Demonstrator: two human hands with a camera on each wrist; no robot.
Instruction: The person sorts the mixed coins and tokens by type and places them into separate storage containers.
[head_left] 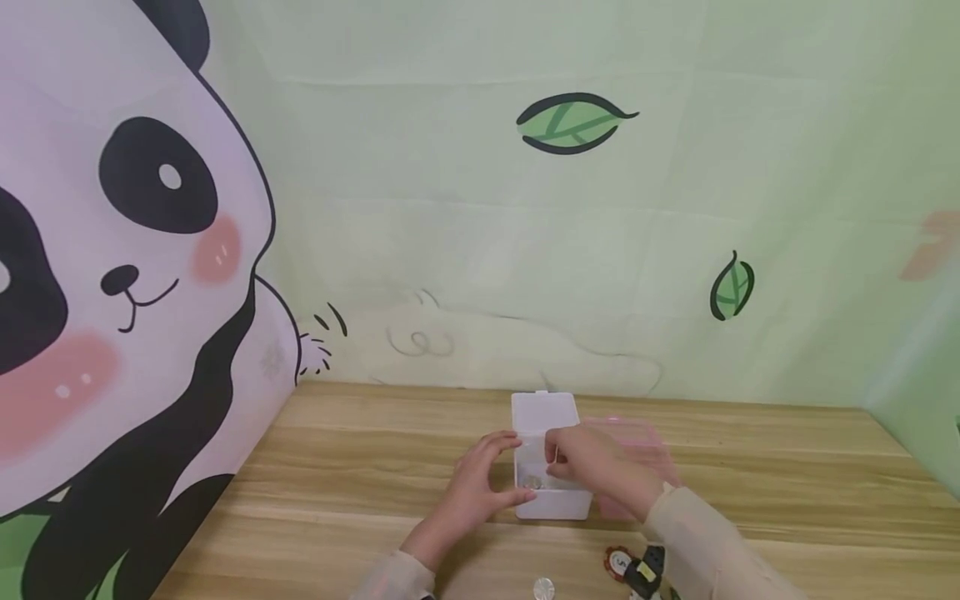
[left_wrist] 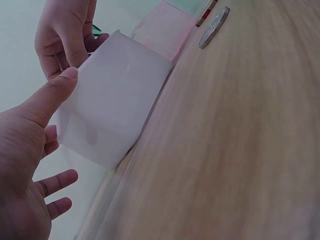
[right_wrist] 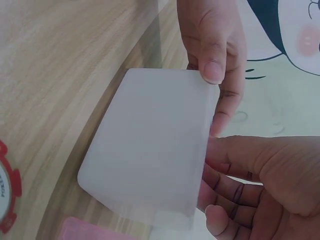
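A white plastic box (head_left: 553, 504) stands on the wooden table with its lid (head_left: 544, 412) tipped back. My left hand (head_left: 474, 490) holds the box from its left side, thumb on the near rim and fingers toward the far end. In the left wrist view the thumb of that hand (left_wrist: 47, 100) rests on the rim. Over the opening is my right hand (head_left: 588, 458), its fingers curled and reaching down inside. I cannot tell whether those fingers pinch anything. A silvery coin (head_left: 532, 482) lies within the box; the near wall hides the interior in both wrist views.
Just right of the white box is a translucent pink box (head_left: 647, 446), partly behind my right arm. Nearer the front lie a silver coin (head_left: 543, 589), a red and white poker chip (head_left: 618, 563) and a black item (head_left: 651, 568) beside it. A panda-print cloth (head_left: 450, 208) hangs behind.
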